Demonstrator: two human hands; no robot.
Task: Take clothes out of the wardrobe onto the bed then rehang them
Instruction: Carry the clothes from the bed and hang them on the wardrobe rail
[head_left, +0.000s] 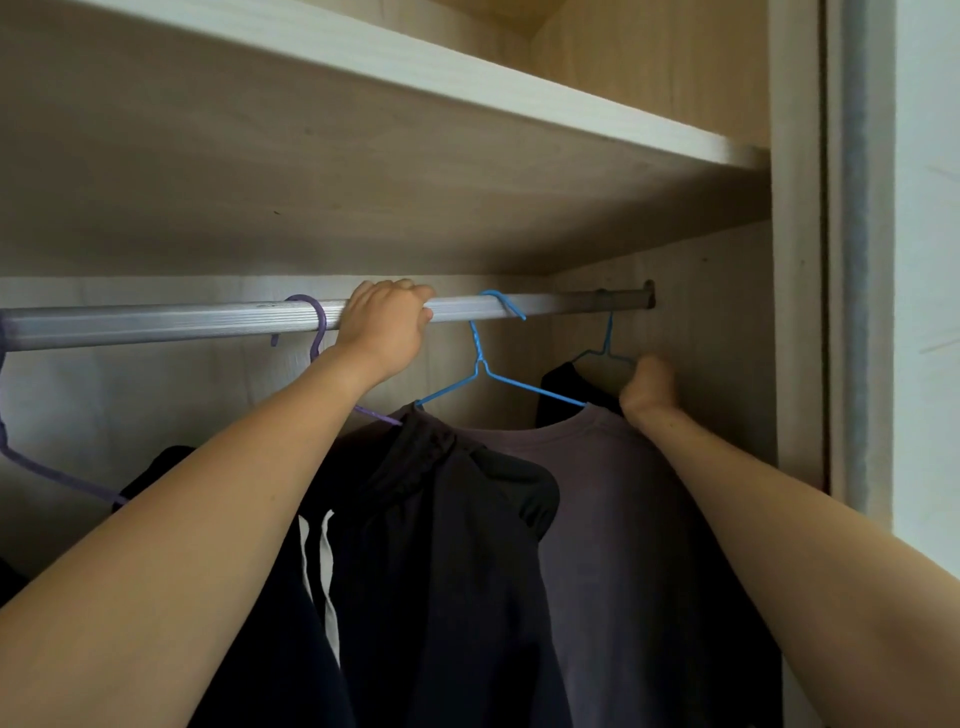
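The right hand reaches behind the dusky purple sweatshirt on its blue wire hanger, fingers hidden, grip unclear. The left hand curls closed around the ribbed silver metal rail.

The right hand's fingers are hidden behind the grey shirt.

One metal rail runs across the wardrobe. One shelf sits above it. Four wire hangers show: two purple hangers, one near the middle and one at the far left, and two blue hangers, one in the middle and one at the right. Two hands reach in, the left hand and the right hand. One purple-grey shirt hangs among dark clothes, whose number I cannot tell.
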